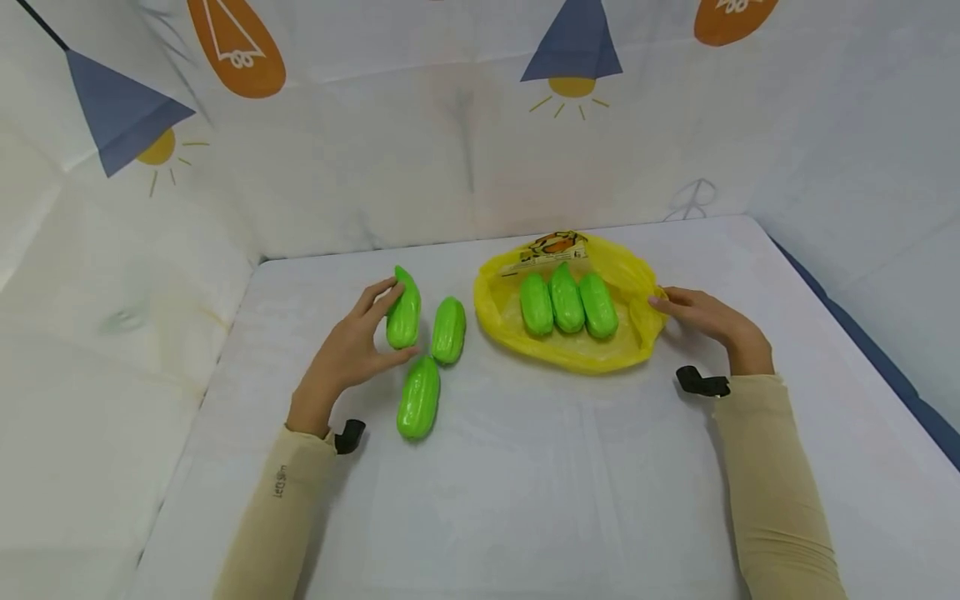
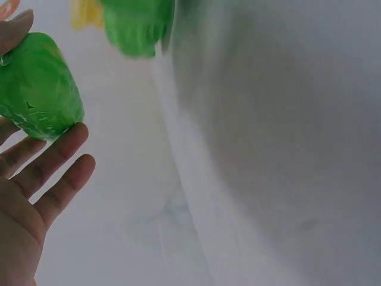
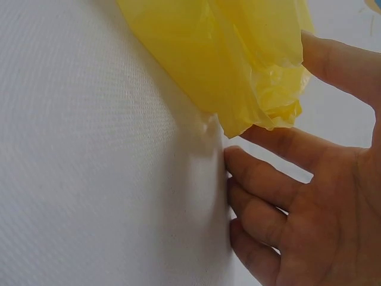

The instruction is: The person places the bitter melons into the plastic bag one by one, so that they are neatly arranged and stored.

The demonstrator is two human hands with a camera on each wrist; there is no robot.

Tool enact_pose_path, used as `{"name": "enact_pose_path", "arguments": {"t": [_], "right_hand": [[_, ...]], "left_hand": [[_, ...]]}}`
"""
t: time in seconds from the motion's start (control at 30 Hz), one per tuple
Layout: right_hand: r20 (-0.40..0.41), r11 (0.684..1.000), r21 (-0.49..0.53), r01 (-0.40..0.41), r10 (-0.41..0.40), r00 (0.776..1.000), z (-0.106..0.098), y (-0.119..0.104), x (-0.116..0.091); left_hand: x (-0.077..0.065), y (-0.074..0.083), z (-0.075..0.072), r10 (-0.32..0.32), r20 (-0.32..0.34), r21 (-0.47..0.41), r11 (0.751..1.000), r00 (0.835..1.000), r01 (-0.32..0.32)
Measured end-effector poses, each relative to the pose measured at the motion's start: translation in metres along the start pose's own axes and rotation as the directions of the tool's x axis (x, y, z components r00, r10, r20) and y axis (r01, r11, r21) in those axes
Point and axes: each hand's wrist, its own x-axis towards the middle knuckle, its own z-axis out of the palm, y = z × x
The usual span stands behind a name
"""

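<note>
My left hand (image 1: 352, 350) grips a shiny green cucumber-shaped vegetable (image 1: 404, 312) between thumb and fingers, left of the bag. In the left wrist view its rounded end (image 2: 44, 89) shows between the thumb and the fingertips. Two more of these lie close by: one green vegetable (image 1: 448, 331) to the right, another (image 1: 418, 399) nearer me. A yellow plastic bag (image 1: 495, 321) lies spread with its mouth wide, and three green vegetables (image 1: 567, 300) sit side by side in it. At its right edge my right hand (image 1: 708, 317) pinches the plastic (image 3: 262, 89) between thumb and index finger.
Everything lies on a white-covered table (image 1: 510, 492). Behind it hangs a white cloth (image 1: 360, 158) printed with lamps and bulbs, and more cloth closes off the left side. Black wrist mounts (image 1: 701, 382) stick out from both sleeves.
</note>
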Motion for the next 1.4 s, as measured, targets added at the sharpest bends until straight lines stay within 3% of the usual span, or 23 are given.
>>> {"name": "enact_pose_path", "arguments": {"t": [0.3, 0.53, 0.7, 0.83, 1.1, 1.4], "right_hand": [[-0.007, 1.0, 0.003, -0.002, 0.002, 1.0, 0.003, 0.002, -0.002], [-0.02, 1.0, 0.003, -0.004, 0.004, 1.0, 0.002, 0.0, -0.002], [-0.016, 1.0, -0.002, -0.021, 0.021, 1.0, 0.002, -0.001, -0.002], [-0.018, 0.999, -0.011, -0.033, 0.033, 0.999, 0.001, -0.001, -0.002], [-0.018, 0.999, -0.01, -0.044, 0.043, 0.999, 0.002, 0.003, -0.004], [-0.036, 1.0, 0.011, -0.025, 0.025, 0.999, 0.003, 0.003, -0.002]], "left_hand": [[0.02, 0.035, 0.041, 0.111, 0.114, -0.078, 0.992, 0.987, -0.103], [0.025, 0.043, 0.054, 0.139, 0.157, -0.056, 0.99, 0.978, -0.132], [0.027, 0.043, 0.054, 0.141, 0.197, -0.002, 0.99, 0.97, -0.143], [0.033, 0.047, 0.045, 0.135, 0.208, 0.032, 0.989, 0.969, -0.145], [0.062, 0.065, 0.027, 0.255, 0.133, 0.04, 0.964, 0.958, -0.262], [0.083, 0.087, 0.032, 0.299, 0.193, 0.04, 0.949, 0.935, -0.312]]}}
